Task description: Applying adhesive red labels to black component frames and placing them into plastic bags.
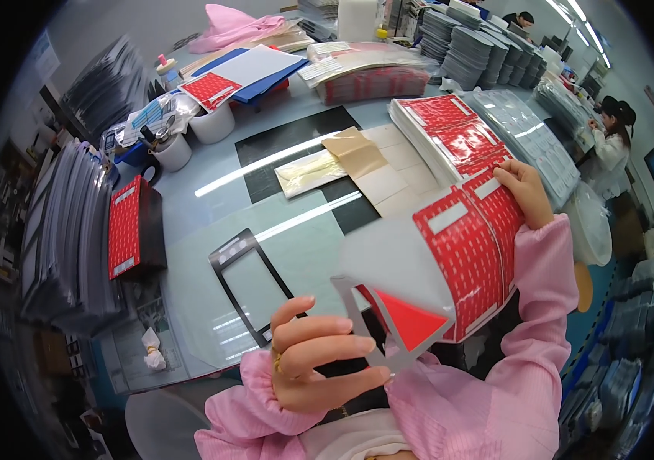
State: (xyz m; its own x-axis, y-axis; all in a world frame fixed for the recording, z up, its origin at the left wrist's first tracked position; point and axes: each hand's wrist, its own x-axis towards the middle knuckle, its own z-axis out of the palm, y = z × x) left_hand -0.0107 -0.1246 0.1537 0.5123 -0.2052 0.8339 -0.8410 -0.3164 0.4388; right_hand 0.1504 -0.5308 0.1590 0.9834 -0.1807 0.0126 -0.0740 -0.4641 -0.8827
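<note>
Right hand (524,193): glossy, patterned red sheet (466,249) is pinched.
Left hand (319,362): fingers are parted beside bent grey strip (403,359); grip cannot be told.

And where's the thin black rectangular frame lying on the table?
In the head view, the frame lies left of centre on the flat pale-green mat, between the rectangular red-and-black block and the left hand, which hides part of it.

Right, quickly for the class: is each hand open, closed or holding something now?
Left hand: fingers partly curled at the grey frame; whether it grips cannot be told.
Right hand: closed, holding the red patterned sheet by its edge.
</note>
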